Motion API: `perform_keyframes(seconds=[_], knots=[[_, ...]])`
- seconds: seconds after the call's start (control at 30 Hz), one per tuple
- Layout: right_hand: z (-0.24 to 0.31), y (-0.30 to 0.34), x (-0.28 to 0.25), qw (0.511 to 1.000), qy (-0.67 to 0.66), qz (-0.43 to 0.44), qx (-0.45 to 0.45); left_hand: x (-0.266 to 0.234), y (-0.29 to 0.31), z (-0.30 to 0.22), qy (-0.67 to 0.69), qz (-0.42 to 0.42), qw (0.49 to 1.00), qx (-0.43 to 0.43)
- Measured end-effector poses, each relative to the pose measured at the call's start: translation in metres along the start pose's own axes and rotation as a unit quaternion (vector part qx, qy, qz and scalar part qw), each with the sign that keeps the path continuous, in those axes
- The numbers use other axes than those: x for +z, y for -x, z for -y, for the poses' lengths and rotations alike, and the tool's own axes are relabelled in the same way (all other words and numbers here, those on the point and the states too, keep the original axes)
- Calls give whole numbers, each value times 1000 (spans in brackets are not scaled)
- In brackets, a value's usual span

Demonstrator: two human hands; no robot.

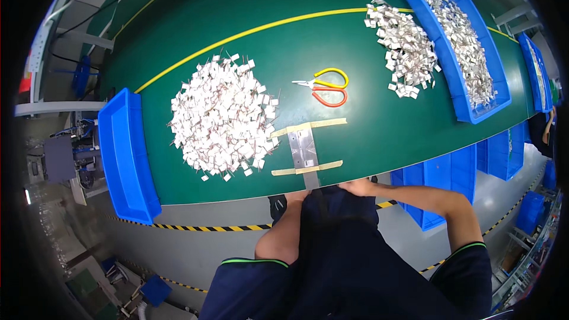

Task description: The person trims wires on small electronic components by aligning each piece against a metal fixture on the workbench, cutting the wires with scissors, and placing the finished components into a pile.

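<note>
My left hand (297,196) is at the table's front edge, beside the lower end of a metal plate (304,149). My right hand (357,187) is a little to its right at the same edge. The edge hides most of the fingers of both hands, so whether they hold anything does not show. Two strips of masking tape (325,166) cross the plate on the green table. Beyond it lies a pair of scissors-like snips (330,88) with one yellow and one red handle. A large heap of small white pieces with thin dark leads (222,118) spreads left of the plate.
A blue tray (121,154) stands at the table's left end. At the far right, another heap of small white pieces (404,47) lies beside a filled blue tray (502,77). Blue bins (441,181) sit below the right edge. Another person's arm (547,127) shows far right.
</note>
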State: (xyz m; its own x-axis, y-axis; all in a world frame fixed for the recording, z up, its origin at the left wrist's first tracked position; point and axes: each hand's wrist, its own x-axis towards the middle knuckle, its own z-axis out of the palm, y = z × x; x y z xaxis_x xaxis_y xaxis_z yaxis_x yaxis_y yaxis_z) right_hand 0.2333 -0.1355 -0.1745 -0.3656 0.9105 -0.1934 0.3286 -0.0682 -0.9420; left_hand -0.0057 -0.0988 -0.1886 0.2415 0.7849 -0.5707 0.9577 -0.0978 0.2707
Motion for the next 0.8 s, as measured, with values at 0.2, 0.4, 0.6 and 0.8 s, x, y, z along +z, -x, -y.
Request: perform_keyframes(seconds=[0.2,0.4,0.6,0.8], knots=[[20,8,-12,986,29,159,37,-16,11,-12,-39,-79,996,-5],[47,2,-21,993,38,66,-88,-17,18,-16,-78,-174,981,24],[147,5,-27,957,-106,55,-265,-18,20,-16,-103,-167,979,55],[224,-19,-85,955,9,-107,-275,-15,19,-26,-5,-323,925,201]])
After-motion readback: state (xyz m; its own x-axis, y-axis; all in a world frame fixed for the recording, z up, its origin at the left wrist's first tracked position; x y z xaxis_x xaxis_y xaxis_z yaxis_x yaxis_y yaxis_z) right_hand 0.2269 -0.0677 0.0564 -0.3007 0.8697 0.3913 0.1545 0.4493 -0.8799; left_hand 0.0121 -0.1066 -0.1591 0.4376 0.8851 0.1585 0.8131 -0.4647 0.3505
